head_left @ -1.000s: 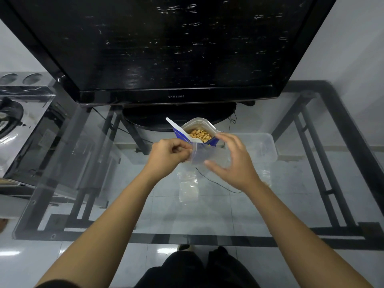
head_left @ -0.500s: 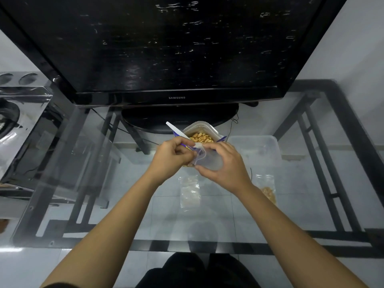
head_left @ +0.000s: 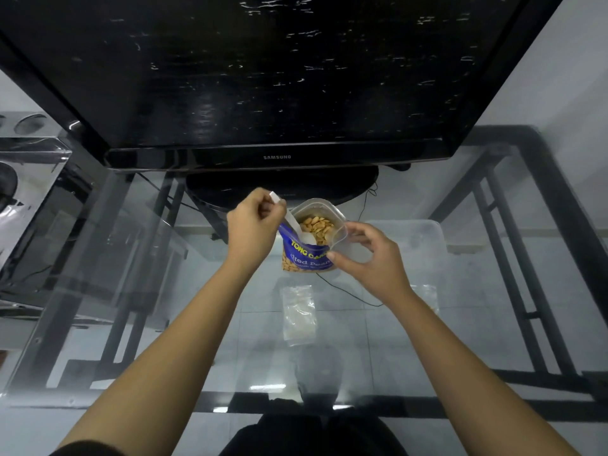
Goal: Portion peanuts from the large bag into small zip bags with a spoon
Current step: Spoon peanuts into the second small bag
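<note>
The large blue peanut bag (head_left: 307, 256) stands open on the glass table, with peanuts (head_left: 317, 225) showing at its mouth. My left hand (head_left: 251, 230) grips the handle of a white plastic spoon (head_left: 294, 225) whose bowl is inside the bag. My right hand (head_left: 371, 261) holds a small clear zip bag (head_left: 348, 246) open just right of the big bag's mouth. Several empty small zip bags (head_left: 299, 314) lie flat on the glass nearer to me.
A big black television (head_left: 276, 77) on its stand rises right behind the peanut bag. A clear plastic tub (head_left: 424, 238) sits to the right, with another small zip bag (head_left: 426, 294) near it. The glass table (head_left: 131, 324) has a black metal frame.
My hands have come apart. The left one left the small bag and took hold of the spoon handle; the right one moved the small bag to the right of the peanut bag.
</note>
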`<state>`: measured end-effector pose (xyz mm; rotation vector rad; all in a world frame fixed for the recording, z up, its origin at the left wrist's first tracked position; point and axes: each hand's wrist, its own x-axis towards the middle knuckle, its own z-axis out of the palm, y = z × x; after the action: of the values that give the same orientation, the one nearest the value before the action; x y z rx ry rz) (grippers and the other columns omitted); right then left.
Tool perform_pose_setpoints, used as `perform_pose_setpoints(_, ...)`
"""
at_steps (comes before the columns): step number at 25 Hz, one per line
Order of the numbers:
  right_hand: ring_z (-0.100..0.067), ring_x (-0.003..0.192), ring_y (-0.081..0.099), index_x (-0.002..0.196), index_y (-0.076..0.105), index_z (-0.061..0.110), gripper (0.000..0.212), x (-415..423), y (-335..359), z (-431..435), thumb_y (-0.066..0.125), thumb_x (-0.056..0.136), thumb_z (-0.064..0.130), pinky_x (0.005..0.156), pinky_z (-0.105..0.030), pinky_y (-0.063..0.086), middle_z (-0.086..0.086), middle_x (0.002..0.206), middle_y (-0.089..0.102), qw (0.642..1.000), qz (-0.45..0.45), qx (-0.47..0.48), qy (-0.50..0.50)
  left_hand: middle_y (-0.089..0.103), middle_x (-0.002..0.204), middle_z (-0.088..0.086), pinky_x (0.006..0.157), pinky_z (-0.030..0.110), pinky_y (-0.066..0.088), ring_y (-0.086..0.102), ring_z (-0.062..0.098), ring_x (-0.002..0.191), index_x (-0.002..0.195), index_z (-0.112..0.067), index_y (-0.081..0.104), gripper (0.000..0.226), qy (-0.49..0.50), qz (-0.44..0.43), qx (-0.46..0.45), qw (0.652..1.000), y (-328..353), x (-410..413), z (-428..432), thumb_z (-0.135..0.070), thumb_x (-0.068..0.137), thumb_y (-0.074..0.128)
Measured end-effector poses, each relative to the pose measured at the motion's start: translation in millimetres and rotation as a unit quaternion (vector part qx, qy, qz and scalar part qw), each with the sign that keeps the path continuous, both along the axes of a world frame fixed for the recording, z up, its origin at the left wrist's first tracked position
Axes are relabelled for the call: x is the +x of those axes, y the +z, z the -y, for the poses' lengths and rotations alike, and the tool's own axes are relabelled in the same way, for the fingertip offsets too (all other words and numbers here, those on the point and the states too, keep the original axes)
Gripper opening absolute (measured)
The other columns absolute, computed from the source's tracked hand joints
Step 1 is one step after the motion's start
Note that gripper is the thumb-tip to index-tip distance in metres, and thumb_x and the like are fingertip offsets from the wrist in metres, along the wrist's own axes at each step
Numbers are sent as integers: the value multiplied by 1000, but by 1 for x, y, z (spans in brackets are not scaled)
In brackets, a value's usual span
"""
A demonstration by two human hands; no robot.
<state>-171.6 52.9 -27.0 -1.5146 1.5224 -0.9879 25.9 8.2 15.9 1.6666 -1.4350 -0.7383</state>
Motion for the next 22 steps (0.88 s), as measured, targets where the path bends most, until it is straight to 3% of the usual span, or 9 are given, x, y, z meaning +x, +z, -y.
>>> perform_pose_setpoints(2,0,101,58,114,58,23,53,-3,0,3,80,67,35,85,-12,45,9,111,64,1000,-10,-5,9,55,63,-3,51,10,38,49,3,55,81,-10,58,9,-40,87,-78,992,8,2,-2,-16,88,57)
perform_pose_setpoints(5,-2,105,58,115,59,21,53,-6,0,5,80,68,34,87,-13,44,8,111,65,1000,-8,9,14,62,66,6,53,16,42,53,9,55,86,-8,60,12,-95,140,-25,985,-3,-2,-4,-18,91,55)
perform_pose_setpoints(7,-2,106,58,116,59,21,54,-6,0,5,80,68,34,87,-14,44,7,112,65,1000,3,19,16,68,73,10,67,31,56,65,18,68,87,-12,61,10,-59,43,63,995,-14,-7,-3,-17,92,54)
perform_pose_setpoints(10,-3,107,59,117,58,20,56,-9,0,4,80,67,33,91,-17,45,6,114,65,999,15,27,19,66,71,6,82,42,57,68,24,79,79,-18,60,16,39,-143,146,978,-20,-12,1,-11,92,53)
perform_pose_setpoints(14,-1,104,58,115,58,23,54,-11,5,2,80,67,33,89,-13,44,9,113,64,999,10,32,31,64,78,9,81,35,56,66,22,81,92,-2,60,11,72,-232,185,952,-18,-10,7,-9,93,51)
perform_pose_setpoints(18,-1,93,59,110,57,27,49,-15,10,3,81,67,26,78,-6,45,9,107,62,1000,19,5,-11,62,84,10,67,20,54,61,13,74,101,0,57,13,94,-301,202,927,-20,0,13,-8,94,49)
perform_pose_setpoints(22,-3,95,57,114,57,24,53,-21,15,6,81,68,30,75,-5,45,11,106,59,999,-33,-7,-18,59,79,9,60,16,52,57,11,66,98,-1,57,11,115,-344,198,911,-23,11,18,-6,93,49)
